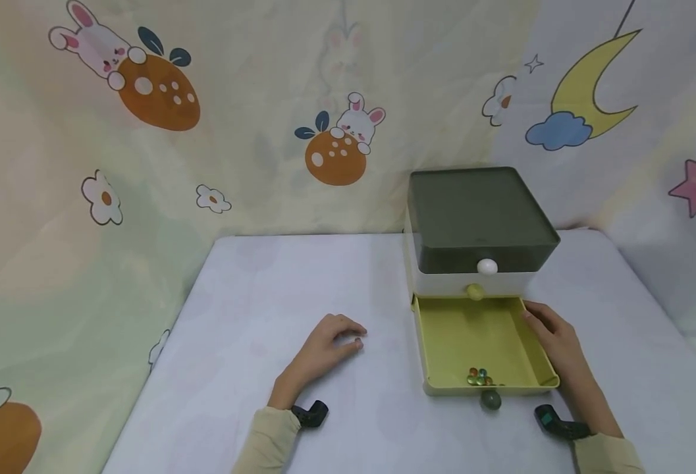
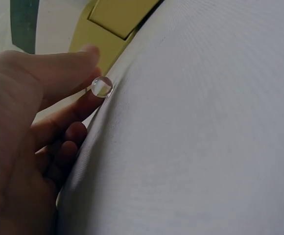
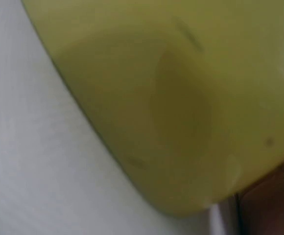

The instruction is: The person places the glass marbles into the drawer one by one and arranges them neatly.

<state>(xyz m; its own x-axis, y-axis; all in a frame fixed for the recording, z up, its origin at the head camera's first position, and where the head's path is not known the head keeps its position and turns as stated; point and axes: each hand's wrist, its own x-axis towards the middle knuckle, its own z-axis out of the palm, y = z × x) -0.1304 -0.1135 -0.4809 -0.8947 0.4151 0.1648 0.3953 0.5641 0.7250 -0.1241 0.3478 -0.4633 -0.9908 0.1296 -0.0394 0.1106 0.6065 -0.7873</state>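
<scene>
In the head view, my left hand (image 1: 324,345) is low over the white table, left of the drawer, with thumb and index finger apart. The left wrist view shows a clear glass marble (image 2: 102,86) right at the fingertips, close against the tabletop. My right hand (image 1: 558,342) holds the right side wall of a pulled-out yellow-green drawer (image 1: 460,336), fingertips at the rim. Several coloured marbles (image 1: 479,377) lie inside near the drawer's front. In the right wrist view the drawer's wall (image 3: 132,98) fills most of the picture, with part of the hand (image 3: 272,205) at lower right.
Behind the open drawer stands a cabinet with a dark green top (image 1: 478,207). It carries a white knob (image 1: 486,266) and a yellow knob (image 1: 475,291), while a dark green knob (image 1: 490,399) sits on the drawer's front. A printed curtain (image 1: 253,118) hangs behind the table (image 1: 300,276).
</scene>
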